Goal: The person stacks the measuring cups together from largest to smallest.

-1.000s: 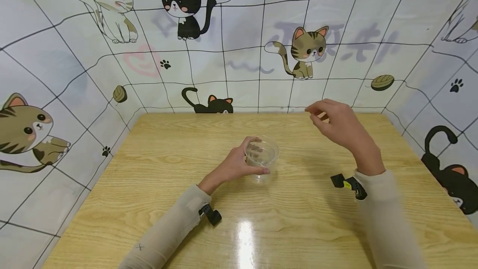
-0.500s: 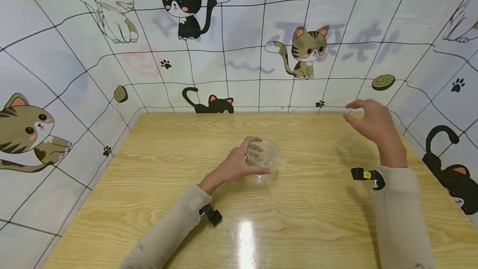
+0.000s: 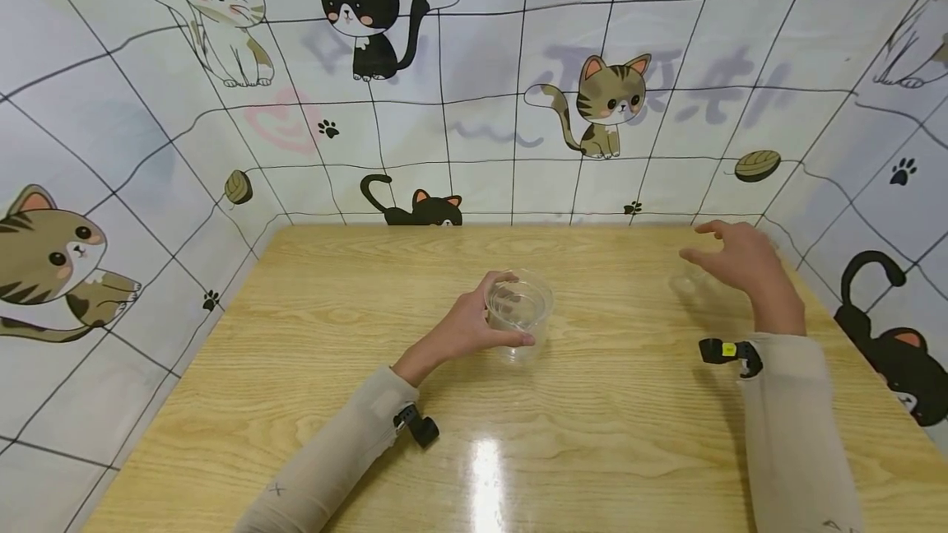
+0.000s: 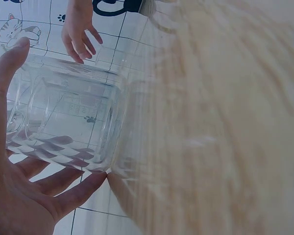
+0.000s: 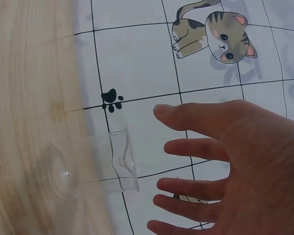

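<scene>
My left hand (image 3: 468, 323) grips a clear, see-through cup (image 3: 522, 321) near the middle of the table, thumb on the near side and fingers on the far side. In the left wrist view a second outline shows within this cup; I cannot tell whether another cup is nested there. My right hand (image 3: 741, 261), over the table's far right, has its fingers and thumb spread with nothing between them. Just off its fingertips, a second clear cup (image 5: 90, 166) stands upright on the table in the right wrist view. In the head view that cup is barely visible.
A wood-grain table (image 3: 355, 286) spans the work area. Behind and beside it hangs a white gridded cloth (image 3: 489, 56) printed with cartoon cats. Each sleeve carries a strapped-on black wrist camera, such as the right one (image 3: 729, 352).
My right hand has moved to the right, its thumb and fingers parting, and in the last half second it has dipped slightly. My left hand and its cup have stayed in place.
</scene>
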Available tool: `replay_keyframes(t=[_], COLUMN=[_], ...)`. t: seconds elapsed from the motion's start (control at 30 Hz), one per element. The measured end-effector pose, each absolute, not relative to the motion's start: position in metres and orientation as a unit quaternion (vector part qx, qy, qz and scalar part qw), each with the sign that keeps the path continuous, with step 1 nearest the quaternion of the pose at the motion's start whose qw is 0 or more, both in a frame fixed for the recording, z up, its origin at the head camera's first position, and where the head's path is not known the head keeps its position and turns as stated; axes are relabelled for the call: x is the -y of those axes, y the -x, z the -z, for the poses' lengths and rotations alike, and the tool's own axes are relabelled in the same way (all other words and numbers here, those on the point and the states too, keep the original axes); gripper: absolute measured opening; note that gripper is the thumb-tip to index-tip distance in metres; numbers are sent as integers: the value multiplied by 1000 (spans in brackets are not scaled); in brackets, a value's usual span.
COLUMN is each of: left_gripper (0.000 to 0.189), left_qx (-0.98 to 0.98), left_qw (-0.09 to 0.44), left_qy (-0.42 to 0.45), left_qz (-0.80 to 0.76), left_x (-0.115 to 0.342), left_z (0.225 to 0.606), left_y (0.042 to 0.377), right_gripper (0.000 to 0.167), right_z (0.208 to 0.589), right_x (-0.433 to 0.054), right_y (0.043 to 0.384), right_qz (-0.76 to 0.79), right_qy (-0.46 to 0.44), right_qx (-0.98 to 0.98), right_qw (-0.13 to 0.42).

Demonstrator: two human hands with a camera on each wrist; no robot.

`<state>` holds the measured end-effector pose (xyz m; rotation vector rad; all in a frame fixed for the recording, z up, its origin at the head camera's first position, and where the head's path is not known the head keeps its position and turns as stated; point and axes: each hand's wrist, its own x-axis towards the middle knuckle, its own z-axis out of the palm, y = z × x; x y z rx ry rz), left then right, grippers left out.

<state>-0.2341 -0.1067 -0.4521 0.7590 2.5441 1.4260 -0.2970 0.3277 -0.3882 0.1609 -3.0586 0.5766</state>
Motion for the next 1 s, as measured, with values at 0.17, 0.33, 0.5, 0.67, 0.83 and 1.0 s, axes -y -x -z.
replay_keyframes(t=[0.17, 0.33, 0.5, 0.67, 0.83, 1.0], left_gripper=[97, 98, 96, 96, 95, 95], left_qx=[-842, -842, -841, -840, -840, -840], left_qw=[65, 66, 66, 68, 68, 65], left_qy=[-250, -252, -253, -253, -253, -252], left_qz=[-473, -473, -474, -476, -475, -476], left_x=[107, 107, 107, 107, 107, 106], left_z=[453, 453, 453, 453, 453, 453], left_y=[234, 233, 234, 233, 234, 234], right_gripper=[80, 83, 76, 75, 76, 76], right_z=[397, 404, 408, 410, 408, 406], right_x=[-329, -330, -330, -330, -330, -329], right_y=[300, 300, 300, 299, 299, 299], right_qz=[-208, -207, -210, -205, -200, -215], right_qy=[-59, -48, -44, -41, -41, -52], right_qx=[976, 977, 976, 977, 977, 973], right_qw=[-19, -31, -37, -45, -55, -61])
